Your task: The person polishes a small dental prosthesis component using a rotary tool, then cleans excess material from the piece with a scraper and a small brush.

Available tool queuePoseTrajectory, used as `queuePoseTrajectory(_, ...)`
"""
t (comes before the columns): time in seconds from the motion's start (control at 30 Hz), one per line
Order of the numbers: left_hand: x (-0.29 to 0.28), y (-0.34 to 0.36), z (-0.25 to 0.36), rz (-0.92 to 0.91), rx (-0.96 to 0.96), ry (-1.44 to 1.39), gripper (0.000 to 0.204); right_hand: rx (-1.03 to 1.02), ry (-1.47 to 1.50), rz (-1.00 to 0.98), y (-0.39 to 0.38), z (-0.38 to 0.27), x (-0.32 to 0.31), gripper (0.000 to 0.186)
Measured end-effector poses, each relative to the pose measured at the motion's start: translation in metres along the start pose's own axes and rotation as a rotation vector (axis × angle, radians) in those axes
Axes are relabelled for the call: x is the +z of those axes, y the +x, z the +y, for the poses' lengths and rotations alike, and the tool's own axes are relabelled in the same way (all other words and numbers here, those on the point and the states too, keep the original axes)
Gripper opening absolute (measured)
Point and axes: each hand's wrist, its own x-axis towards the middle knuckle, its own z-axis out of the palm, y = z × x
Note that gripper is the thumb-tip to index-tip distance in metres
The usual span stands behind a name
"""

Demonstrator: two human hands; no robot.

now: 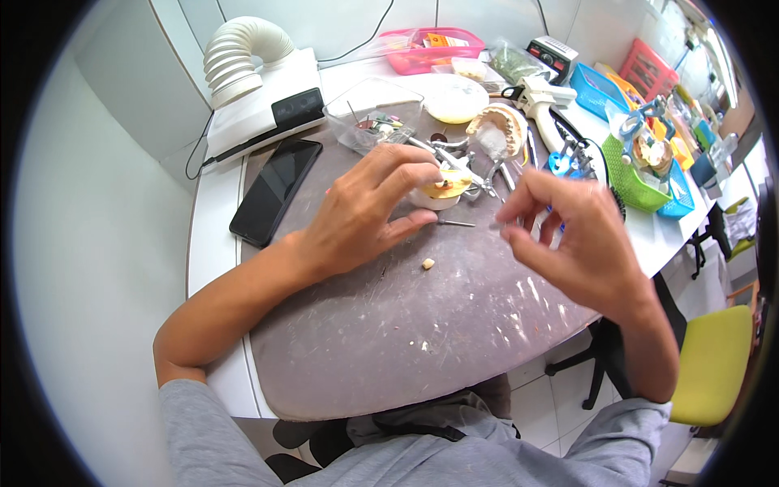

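Note:
My left hand [373, 203] reaches over the grey work mat, its fingers and thumb closed around a small dental cast [448, 187] with a yellow upper part and a pale base. My fingers partly cover the cast. A thin metal pin-like tool [458, 224] lies by my left thumb. Nearer me on the mat rests a small cream, tooth-like piece [428, 264]. My right hand [572, 231] is raised right of the cast, thumb and forefinger brought together; anything between the tips is too small and blurred to make out. Behind, a larger dental cast [497, 131] stands among metal articulator parts.
A black phone [276, 191] lies at the left, below a white box with a ribbed hose [235, 61]. Behind my hands are a clear tray [373, 122] and a pale bowl [457, 99]. A white handpiece [545, 109] and a green basket [637, 174] stand at the right.

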Motion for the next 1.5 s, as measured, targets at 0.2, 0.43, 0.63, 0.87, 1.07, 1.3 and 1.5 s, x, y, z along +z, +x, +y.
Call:
queuePoseTrajectory(0.2, 0.003, -0.001, -0.008, -0.055, 0.139, 0.015, 0.056, 0.146, -0.085, 0.045, -0.027, 0.036, 0.036, 0.009)
queuePoseTrajectory(0.43, 0.006, -0.004, -0.010, -0.067, 0.132, 0.032, 0.060, -0.008, -0.371, 0.137, -0.026, 0.035, 0.039, 0.022)
queuePoseTrajectory(0.63, 0.008, -0.002, -0.011, -0.043, 0.114, 0.000, 0.059, -0.040, -0.406, 0.286, 0.004, 0.043, 0.031, 0.050)
queuePoseTrajectory(0.87, 0.001, 0.002, -0.007, -0.004, -0.031, -0.106, 0.060, -0.261, -0.529, 0.176, 0.038, 0.063, 0.040, 0.064)
queuePoseTrajectory(1.07, -0.009, 0.010, 0.007, 0.061, -0.367, -0.440, 0.059, -0.342, -0.601, 0.209, 0.052, 0.063, 0.047, 0.046)
queuePoseTrajectory(1.3, -0.020, 0.026, 0.023, 0.142, -0.569, -0.748, 0.061, -0.418, -0.430, 0.024, 0.059, 0.046, 0.000, 0.031)
queuePoseTrajectory(1.5, -0.030, 0.015, 0.037, 0.186, -0.949, -1.123, 0.056, -0.131, -0.141, -0.327, 0.082, 0.013, -0.021, 0.035)
